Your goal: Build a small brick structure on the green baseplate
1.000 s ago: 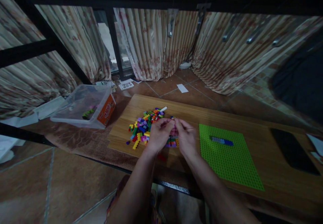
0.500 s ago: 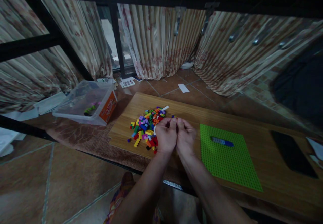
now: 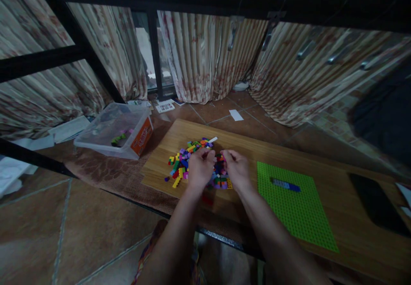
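Note:
A pile of small coloured bricks [image 3: 184,165] lies on the wooden board [image 3: 244,148]. Both my hands rest over the pile's right part, backs up and fingers curled down. My left hand [image 3: 199,170] covers the pile's middle. A short gap away is my right hand [image 3: 236,170], with bricks showing between the two. Whether either hand pinches a brick is hidden by the fingers. To the right lies a green studded baseplate [image 3: 298,216] with a short blue brick strip [image 3: 285,185] pressed on it.
A clear plastic box [image 3: 112,133] with an orange label and a few bricks inside stands at the left on a brown mat. A black phone [image 3: 377,203] lies at the board's right end. Curtains and black metal bars close off the far side. Papers lie on the tiled floor.
My hands were pressed together half a second ago. They have moved apart and dropped onto the pile. The view has shifted slightly.

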A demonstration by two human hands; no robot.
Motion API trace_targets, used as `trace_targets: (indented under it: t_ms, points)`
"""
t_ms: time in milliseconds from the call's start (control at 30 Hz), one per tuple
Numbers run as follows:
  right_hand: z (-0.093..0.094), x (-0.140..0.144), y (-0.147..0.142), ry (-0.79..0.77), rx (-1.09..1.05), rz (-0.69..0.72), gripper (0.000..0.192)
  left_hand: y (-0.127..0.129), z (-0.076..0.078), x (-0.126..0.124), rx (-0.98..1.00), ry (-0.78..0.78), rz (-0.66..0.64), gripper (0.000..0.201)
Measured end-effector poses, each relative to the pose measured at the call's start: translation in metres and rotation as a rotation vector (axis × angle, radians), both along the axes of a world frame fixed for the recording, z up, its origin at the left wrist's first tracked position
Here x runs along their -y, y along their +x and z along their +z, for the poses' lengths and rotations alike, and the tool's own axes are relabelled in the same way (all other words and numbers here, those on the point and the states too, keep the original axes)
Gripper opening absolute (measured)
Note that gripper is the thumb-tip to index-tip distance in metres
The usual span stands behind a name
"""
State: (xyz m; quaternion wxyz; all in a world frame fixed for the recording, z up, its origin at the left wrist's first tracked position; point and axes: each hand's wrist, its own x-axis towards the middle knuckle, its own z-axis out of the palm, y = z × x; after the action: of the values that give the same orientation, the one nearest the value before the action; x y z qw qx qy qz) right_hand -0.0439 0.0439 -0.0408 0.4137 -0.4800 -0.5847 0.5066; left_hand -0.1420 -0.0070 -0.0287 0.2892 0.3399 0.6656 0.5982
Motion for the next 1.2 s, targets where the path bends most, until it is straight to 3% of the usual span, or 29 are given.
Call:
trace_targets:
  t_ms: [100,200,467,600,767,833,933,1067,1200]
  points:
    - [0.001,-0.008,0.003,0.212,0.306,0.143,0.024,-0.009,0.005,0.006,-0.214,-0.055,-0.009,0.017]
    - [0.007,-0.010,0.003,0.321,0.458,0.248,0.026,-0.011,0.010,0.009,-0.287,-0.075,-0.019,0.015]
    - [0.014,-0.006,0.012,0.244,0.469,0.264,0.031,-0.019,0.013,0.008,-0.357,-0.083,0.068,0.020]
    - [0.010,-0.005,0.021,0.209,0.401,0.218,0.029,-0.047,0.013,0.012,-0.257,-0.037,0.225,0.019]
    - [0.017,0.003,0.008,0.324,0.388,0.161,0.025,-0.092,0.014,0.023,-0.017,0.046,0.601,0.021]
    - [0.024,0.011,-0.010,0.391,0.389,0.265,0.023,-0.103,0.016,0.029,0.085,0.108,0.697,0.020]
    - [0.033,0.024,-0.045,0.548,0.457,0.522,0.022,-0.111,0.018,0.035,0.214,0.168,0.742,0.019]
    - [0.037,0.033,-0.081,0.700,0.727,0.795,0.025,-0.115,0.018,0.042,0.273,0.155,0.723,0.018]
    - [0.030,0.029,-0.094,0.799,0.912,0.910,0.022,-0.118,0.016,0.045,0.276,0.110,0.669,0.017]
